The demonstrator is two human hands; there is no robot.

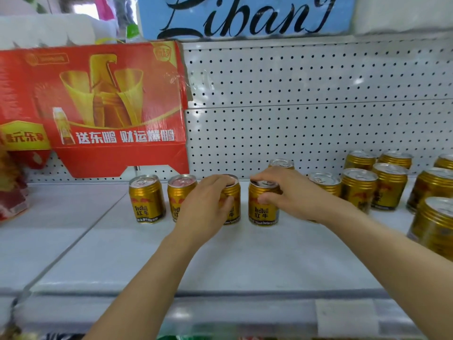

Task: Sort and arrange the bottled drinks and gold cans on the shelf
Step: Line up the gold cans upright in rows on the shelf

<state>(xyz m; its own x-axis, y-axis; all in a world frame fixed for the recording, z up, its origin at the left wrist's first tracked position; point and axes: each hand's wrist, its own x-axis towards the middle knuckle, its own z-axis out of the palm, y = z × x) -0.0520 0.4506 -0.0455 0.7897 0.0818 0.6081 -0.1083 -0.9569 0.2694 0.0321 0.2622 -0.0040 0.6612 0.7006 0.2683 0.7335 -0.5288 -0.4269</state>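
Head view: left hand [212, 201] wrapped round the third can [231, 200] of a front row on the white shelf [220, 261], right hand [286, 192] wrapped round the fourth can [263, 204], thumbs in front, fingers over the rims. Both cans upright, a small gap between them. Two more gold cans [146, 198] standing just left, a loose cluster [359, 186] near on the right.

Likely trouble: sliding either can sideways could knock its neighbour over; a high grip near the rim could tip a can; labels could end up facing unevenly.

Hard to tell: left can's label mostly hidden by the hand; can behind the right hand [282, 163] half covered; far-right cans cut off; no bottled drinks clearly visible, only a red carton [98, 106] at the back left.
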